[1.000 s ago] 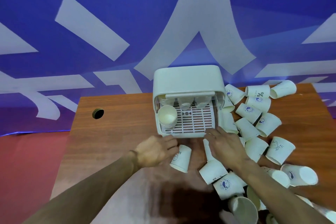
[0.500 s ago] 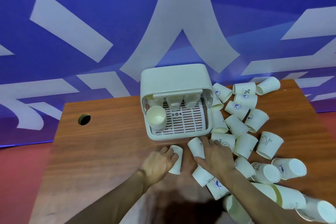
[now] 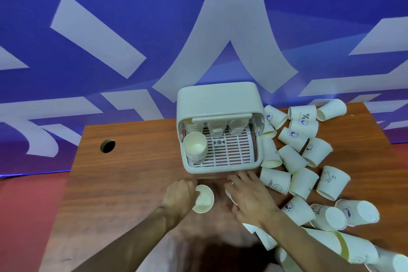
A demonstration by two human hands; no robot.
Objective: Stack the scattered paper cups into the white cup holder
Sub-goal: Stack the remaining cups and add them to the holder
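Note:
The white cup holder (image 3: pixel 217 104) stands on the wooden table (image 3: pixel 132 174) with its front open. A stack of cups (image 3: pixel 195 147) sits at its front left, and more cups stand under the lid at the back. My left hand (image 3: pixel 180 194) grips a white paper cup (image 3: pixel 203 199) just in front of the holder, mouth turned up toward me. My right hand (image 3: pixel 249 199) lies over another cup (image 3: pixel 229 195), fingers curled round it; most of that cup is hidden. Several scattered paper cups (image 3: pixel 309 174) lie to the right.
A round cable hole (image 3: pixel 107 146) is in the table at the left. The cup pile runs along the right side down to the near right corner (image 3: pixel 344 247). A blue and white patterned wall (image 3: pixel 154 40) stands behind the table.
My left hand has turned its cup from lying on its side to mouth-up. My right hand has closed over a cup in front of the holder. The camera view shifted.

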